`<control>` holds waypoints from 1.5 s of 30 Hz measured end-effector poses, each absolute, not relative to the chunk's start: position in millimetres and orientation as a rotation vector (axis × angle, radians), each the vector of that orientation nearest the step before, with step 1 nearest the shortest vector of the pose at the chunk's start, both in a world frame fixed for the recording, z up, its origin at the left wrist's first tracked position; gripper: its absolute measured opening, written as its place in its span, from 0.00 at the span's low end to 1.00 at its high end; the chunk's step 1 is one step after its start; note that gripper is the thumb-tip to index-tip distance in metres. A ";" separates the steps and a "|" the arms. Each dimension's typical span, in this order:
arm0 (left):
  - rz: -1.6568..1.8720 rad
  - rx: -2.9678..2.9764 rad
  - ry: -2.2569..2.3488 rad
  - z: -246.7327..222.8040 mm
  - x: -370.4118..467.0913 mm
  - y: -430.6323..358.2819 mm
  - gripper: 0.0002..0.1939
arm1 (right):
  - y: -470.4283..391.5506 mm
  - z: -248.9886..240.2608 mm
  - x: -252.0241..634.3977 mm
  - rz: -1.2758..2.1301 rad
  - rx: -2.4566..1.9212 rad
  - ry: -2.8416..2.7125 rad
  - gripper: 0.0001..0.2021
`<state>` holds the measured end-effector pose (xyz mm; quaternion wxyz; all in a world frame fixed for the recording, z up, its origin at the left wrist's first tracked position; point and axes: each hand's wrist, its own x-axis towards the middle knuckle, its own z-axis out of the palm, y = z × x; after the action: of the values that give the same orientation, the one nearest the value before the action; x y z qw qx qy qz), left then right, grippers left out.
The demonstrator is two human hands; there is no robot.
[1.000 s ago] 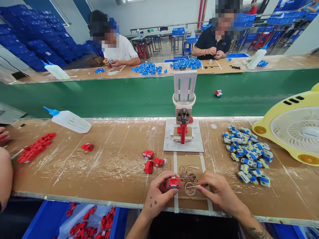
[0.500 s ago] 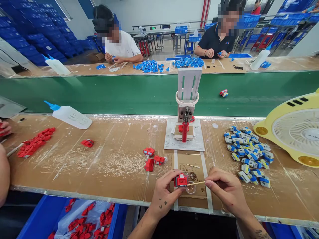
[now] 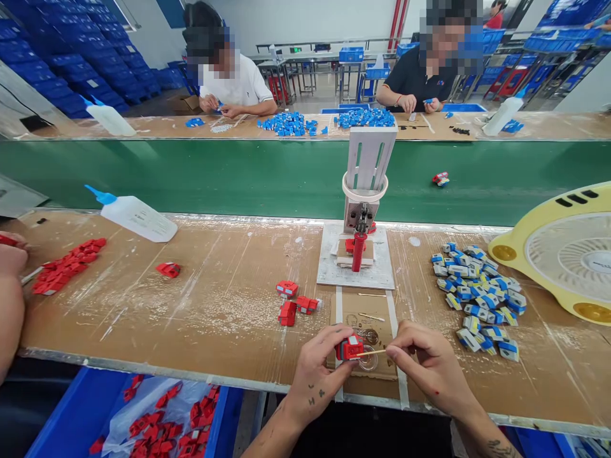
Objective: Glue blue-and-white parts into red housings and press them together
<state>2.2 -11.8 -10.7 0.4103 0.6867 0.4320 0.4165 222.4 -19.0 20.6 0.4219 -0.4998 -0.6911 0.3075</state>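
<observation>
Between the thumb and fingers of my left hand (image 3: 319,369) is a small red toy vehicle piece (image 3: 351,348) with grey parts. My right hand (image 3: 432,366) pinches a thin wooden stick (image 3: 375,352), whose tip meets the red piece's right side or lies just beside it. Under the stick sits a small clear round dish (image 3: 368,360) on a taped cardboard sheet (image 3: 363,383). Several red pieces (image 3: 287,313) lie left of my hands. Behind them stands a toggle clamp press with a red handle (image 3: 358,253), a red piece in it.
Blue, white and yellow pieces (image 3: 477,292) are heaped at right, near a yellow fan (image 3: 539,270). A white bottle (image 3: 138,218) lies at left. A blue bin (image 3: 226,413) of red pieces sits below the table edge. Two people work beyond the green belt (image 3: 214,175); another person's arm shows at left.
The red piece is tilted slightly differently in my left hand. My right hand and the stick have shifted a little left, closer to it. The whole view has shifted slightly.
</observation>
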 end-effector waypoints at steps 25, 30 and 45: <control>1.062 1.518 1.302 -25.6 -12.3 -11.9 0.16 | -22.2 4.8 221.9 0.644 -1.288 -2.104 0.19; 1.056 1.496 1.282 -24.3 -10.2 -11.8 0.17 | -23.5 14.6 230.6 0.653 -1.284 -1.958 0.18; 1.053 1.492 1.113 -12.7 6.0 -16.7 0.14 | -14.4 24.1 205.8 0.638 -1.193 -1.711 0.17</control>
<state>6.0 -16.7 -12.7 0.4807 0.6117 0.4565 0.4316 205.8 -14.4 24.1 0.4622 -0.4851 -0.6956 0.2593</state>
